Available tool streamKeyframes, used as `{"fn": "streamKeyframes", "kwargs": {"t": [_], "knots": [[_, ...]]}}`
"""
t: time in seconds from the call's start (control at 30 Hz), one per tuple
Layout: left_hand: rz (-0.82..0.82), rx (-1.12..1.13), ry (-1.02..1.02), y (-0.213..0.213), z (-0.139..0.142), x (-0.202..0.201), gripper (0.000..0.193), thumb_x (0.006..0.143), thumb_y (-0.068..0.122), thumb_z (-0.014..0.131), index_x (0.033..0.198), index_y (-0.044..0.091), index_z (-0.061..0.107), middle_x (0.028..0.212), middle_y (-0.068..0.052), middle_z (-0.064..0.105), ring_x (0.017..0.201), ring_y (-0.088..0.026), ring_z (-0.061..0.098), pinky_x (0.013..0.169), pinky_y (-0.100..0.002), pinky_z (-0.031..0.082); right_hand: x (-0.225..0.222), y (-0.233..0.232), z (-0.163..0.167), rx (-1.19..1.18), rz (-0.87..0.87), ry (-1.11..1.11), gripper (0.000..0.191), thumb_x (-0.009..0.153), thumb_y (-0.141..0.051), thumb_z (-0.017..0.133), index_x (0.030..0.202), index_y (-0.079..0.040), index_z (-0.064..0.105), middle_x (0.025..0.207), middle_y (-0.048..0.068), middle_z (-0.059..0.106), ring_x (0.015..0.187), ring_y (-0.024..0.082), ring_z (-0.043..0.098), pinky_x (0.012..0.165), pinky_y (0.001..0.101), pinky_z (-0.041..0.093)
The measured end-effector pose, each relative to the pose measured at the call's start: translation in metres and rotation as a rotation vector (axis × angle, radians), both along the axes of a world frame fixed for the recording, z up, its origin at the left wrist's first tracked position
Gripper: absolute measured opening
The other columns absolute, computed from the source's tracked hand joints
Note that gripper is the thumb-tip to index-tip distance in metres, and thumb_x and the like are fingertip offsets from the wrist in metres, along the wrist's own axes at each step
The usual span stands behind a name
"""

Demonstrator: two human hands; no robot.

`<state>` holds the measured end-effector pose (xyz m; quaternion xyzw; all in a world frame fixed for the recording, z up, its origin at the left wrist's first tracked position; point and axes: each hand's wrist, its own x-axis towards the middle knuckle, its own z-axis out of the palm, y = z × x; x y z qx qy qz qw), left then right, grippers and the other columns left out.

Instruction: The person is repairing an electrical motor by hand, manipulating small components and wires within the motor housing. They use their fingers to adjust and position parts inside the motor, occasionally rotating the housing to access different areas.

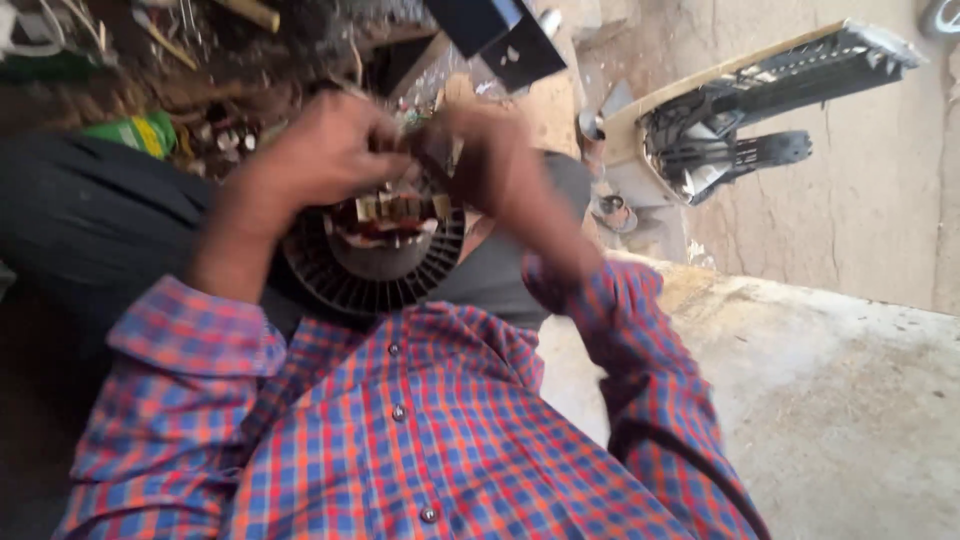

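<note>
I wear a checked shirt (pixel 430 440) in red, orange and blue, buttoned down the front with small dark round buttons. Its long sleeves are turned back in cuffs at my forearms. My trousers (pixel 90 220) are dark grey.

Both hands, left (pixel 325 150) and right (pixel 490 160), grip the top of a round finned motor stator (pixel 375 265) in the lap.
</note>
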<state>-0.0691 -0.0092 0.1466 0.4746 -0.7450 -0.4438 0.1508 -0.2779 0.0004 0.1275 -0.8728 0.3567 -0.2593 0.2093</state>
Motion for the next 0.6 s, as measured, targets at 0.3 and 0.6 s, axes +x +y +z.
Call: {"fn": "streamKeyframes", "kwargs": {"t": [0.3, 0.6], "knots": [[0.071, -1.190, -0.090, 0.096, -0.037, 0.000, 0.011, 0.088, 0.017, 0.075, 0.093, 0.007, 0.078, 0.132, -0.006, 0.063, 0.118, -0.027, 0.058, 0.099, -0.055, 0.043, -0.044, 0.039, -0.002, 0.083, -0.028, 0.160, 0.014, 0.089, -0.012, 0.079, 0.101, -0.015, 0.076, 0.087, 0.006, 0.070, 0.077, 0.027, 0.069, 0.067, 0.0382, 0.051], [0.196, -0.480, 0.028, 0.015, -0.019, -0.006, 0.041, 0.091, 0.040, 0.089, 0.091, 0.001, 0.076, 0.099, -0.017, 0.071, 0.095, -0.030, 0.069, 0.082, -0.043, 0.055, -0.018, -0.010, -0.037, -0.149, -0.089, 0.048, 0.013, 0.086, -0.010, 0.080, 0.097, -0.011, 0.073, 0.084, 0.010, 0.065, 0.079, 0.032, 0.067, 0.066, 0.0429, 0.052]]}}
